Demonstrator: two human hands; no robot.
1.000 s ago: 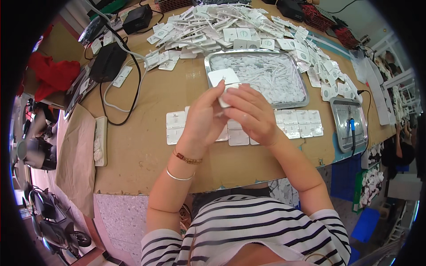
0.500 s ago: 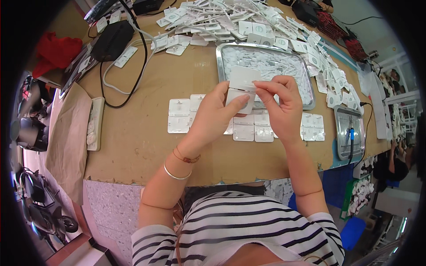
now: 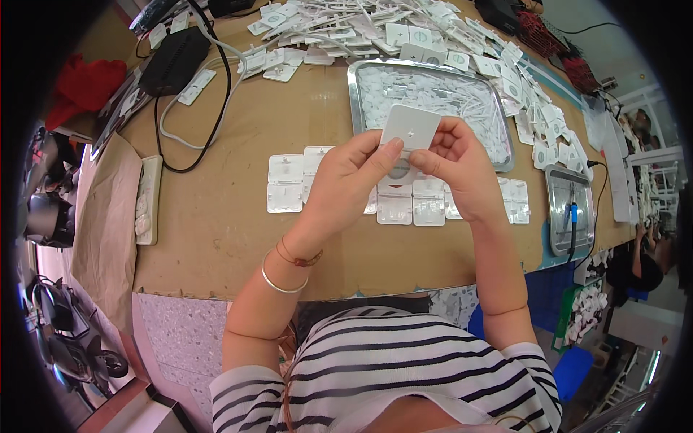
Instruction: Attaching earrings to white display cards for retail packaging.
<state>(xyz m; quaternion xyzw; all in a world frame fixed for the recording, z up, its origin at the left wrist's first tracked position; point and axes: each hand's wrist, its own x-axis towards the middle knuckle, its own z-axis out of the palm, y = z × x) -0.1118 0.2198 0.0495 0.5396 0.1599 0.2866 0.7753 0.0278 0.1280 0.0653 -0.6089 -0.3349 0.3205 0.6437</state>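
Both my hands hold a white plastic hinged case (image 3: 413, 124) above the middle of the table. Its upper panel is square with a small knob, and its lower part carries a grey round mark. My left hand (image 3: 351, 177) grips the left side, its thumb lying on the front. On the right edge, my right hand (image 3: 465, 173) has its thumb on the lower part and its fingers curled behind. Beneath the hands, a row of opened white cases (image 3: 286, 183) lies on the table, partly covered by them. Behind them stands a metal tray (image 3: 353, 92) of small white plastic parts.
A large heap of white cases (image 3: 339, 29) spreads along the far side and down the right. At right, a smaller metal tray (image 3: 554, 216) holds a blue-handled tool (image 3: 574, 215). A black box (image 3: 173, 61) with looping cables and brown paper (image 3: 108, 209) are at left.
The held case has tilted, its upper panel now facing up with the knob showing. My right hand has gone from a fingertip pinch near the fold to a fuller grip, thumb on front.
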